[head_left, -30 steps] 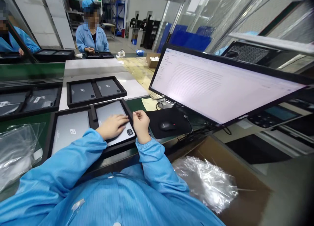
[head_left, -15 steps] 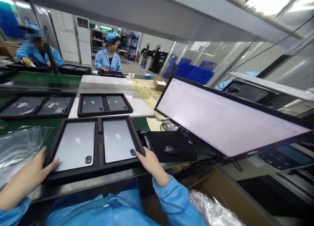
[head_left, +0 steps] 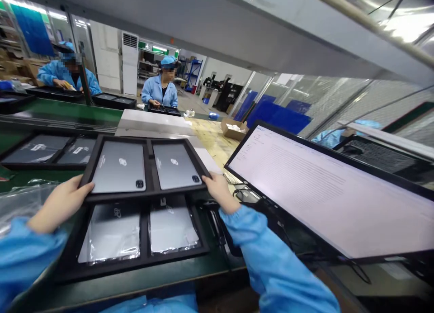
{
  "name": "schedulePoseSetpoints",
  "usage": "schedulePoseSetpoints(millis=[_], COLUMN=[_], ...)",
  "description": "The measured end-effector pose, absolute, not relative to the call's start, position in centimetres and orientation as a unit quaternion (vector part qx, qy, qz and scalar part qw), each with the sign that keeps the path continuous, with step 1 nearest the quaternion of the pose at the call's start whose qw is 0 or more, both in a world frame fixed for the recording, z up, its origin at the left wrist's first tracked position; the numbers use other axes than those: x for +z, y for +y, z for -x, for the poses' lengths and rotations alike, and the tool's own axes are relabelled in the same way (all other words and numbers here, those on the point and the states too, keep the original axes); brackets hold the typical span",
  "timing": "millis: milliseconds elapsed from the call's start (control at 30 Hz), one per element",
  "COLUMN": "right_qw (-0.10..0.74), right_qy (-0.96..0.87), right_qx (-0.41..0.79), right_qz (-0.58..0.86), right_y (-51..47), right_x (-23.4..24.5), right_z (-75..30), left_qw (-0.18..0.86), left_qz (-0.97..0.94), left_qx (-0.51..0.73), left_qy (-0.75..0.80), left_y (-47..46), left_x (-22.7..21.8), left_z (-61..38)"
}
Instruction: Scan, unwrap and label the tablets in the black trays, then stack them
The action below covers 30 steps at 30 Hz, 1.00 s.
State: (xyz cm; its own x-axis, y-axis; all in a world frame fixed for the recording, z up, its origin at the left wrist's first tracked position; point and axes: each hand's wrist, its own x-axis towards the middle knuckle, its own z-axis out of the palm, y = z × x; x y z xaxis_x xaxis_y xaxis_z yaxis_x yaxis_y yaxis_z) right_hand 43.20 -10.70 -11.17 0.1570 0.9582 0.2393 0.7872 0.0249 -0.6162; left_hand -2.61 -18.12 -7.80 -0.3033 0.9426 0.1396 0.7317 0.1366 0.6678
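Note:
A black tray (head_left: pixel 149 168) with two bare grey tablets (head_left: pixel 119 167) is lifted off the bench, tilted slightly. My left hand (head_left: pixel 59 203) grips its near left corner and my right hand (head_left: pixel 219 191) grips its near right corner. Beneath it lies a second black tray (head_left: pixel 144 234) holding two tablets wrapped in clear film (head_left: pixel 111 234).
A large lit monitor (head_left: pixel 325 191) leans at the right. Another tray of tablets (head_left: pixel 47 150) sits on the green conveyor at the left, with clear plastic bags (head_left: pixel 16 200) near it. Two people in blue coats work at the far end. A cardboard box (head_left: pixel 233 128) stands on the wooden bench.
Both hands took the tray by its near corners and raised it forward, uncovering a second tray of film-wrapped tablets. A second ago the left hand rested flat on the right tablet.

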Motion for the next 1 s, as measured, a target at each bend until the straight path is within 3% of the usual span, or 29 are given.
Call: schedulePoseSetpoints(millis=[133,267,500,800,900,1000], right_qw=[0.291,0.277,0.233,0.192,0.239,0.332], right_qy=[-0.628,-0.623,-0.617,-0.616,-0.632,-0.714], right_qx=[0.118,0.124,0.13,0.134,0.106,0.087], right_qz=[0.712,0.721,0.74,0.752,0.729,0.61], right_y=[0.2,5.7,7.5,5.7,3.6,-1.1], right_x=[-9.9,-11.5,-15.2,-14.3,-13.2,-12.6], right_z=[-41.8,-41.0,-41.7,-40.6,-39.8,-38.4], left_qw=[0.152,0.147,0.166,0.161,0.114,0.097], left_qz=[-0.579,-0.572,-0.567,-0.583,-0.574,-0.587], left_qx=[0.295,0.265,0.227,0.233,0.232,0.206], left_qy=[0.745,0.762,0.774,0.761,0.777,0.777], left_y=[-6.5,0.4,2.0,3.1,1.4,-1.4], left_x=[-7.4,-9.7,-13.6,-14.6,-14.1,-14.6], left_z=[0.6,-0.5,0.4,2.5,6.6,11.1])
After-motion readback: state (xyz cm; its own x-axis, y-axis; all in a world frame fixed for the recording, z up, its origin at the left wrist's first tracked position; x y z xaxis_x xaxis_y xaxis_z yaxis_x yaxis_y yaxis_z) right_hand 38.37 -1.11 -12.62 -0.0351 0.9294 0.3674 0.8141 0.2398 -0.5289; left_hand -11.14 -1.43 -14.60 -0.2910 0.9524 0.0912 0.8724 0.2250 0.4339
